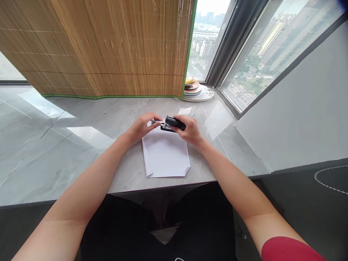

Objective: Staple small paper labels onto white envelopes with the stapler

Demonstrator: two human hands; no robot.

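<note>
A black stapler [175, 124] is in my right hand [190, 128], with the fingers wrapped round its rear. Its upper arm is lifted apart from the lower part, and the jaw faces left. My left hand [145, 125] pinches a small silver metal piece [155, 121] close to the stapler's front end. Whether this piece is a strip of staples or a part of the stapler I cannot tell. Beneath both hands lies white paper [166, 156] on the grey marbled counter, its near corners folded or curled.
Behind the hands, a small clear plastic piece [185, 111] lies on the counter [81, 119]. A stack of plates [193, 90] stands in the window corner. A bamboo blind [108, 50] hangs along the back. White wall [299, 101] rises at the right.
</note>
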